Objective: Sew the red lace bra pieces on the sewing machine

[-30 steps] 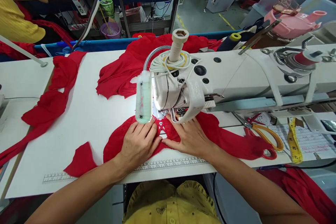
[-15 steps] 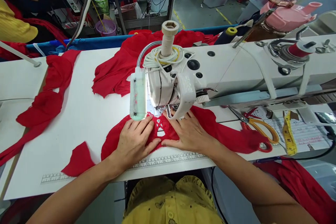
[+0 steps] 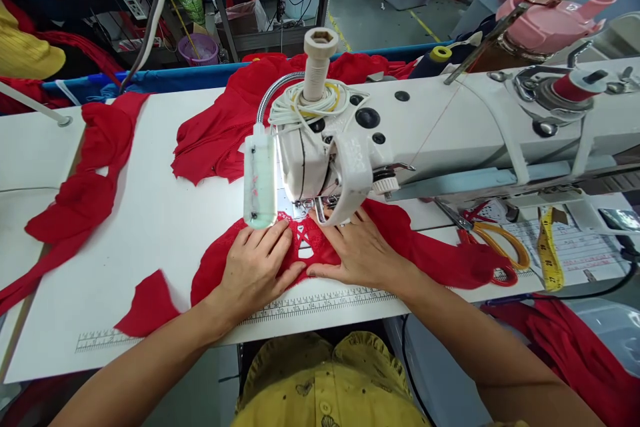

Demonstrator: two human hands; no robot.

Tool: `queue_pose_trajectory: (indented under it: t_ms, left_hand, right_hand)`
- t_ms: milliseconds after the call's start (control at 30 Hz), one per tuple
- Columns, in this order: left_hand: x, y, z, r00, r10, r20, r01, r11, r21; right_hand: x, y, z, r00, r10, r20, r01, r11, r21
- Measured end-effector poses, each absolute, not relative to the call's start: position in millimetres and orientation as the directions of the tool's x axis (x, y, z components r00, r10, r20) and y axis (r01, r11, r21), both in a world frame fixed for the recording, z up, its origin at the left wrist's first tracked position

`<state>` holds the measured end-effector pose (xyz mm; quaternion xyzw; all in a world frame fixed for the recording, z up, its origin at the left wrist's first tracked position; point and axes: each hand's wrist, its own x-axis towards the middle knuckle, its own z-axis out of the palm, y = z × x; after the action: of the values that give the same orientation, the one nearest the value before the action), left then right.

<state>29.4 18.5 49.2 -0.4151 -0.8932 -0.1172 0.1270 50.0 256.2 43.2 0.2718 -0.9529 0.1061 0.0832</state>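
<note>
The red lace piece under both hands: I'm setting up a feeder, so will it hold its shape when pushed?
Probably not. The red lace piece looks thin and openwork, so likely floppy and stretchy. Left hand and right hand press it flat, suggesting it shifts easily.

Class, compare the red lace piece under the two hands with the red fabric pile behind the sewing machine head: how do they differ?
The lace piece lies flat, pressed by the left hand and right hand; the fabric pile lies crumpled and untouched. The lace piece has open cut-out patterning; the pile looks plain. Both are red and rest on the white table.
</note>
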Motion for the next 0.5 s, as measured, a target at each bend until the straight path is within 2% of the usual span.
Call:
queue_pose_trajectory:
  t_ms: [500]
  left_hand:
    - [31.2, 16.9, 49.0, -0.624, 0.717, 0.310, 0.771, 0.629, 0.097]
  right_hand:
    - [50.3, 256.5, 42.4, -0.839, -0.498, 0.219, -0.535, 0.828, -0.167]
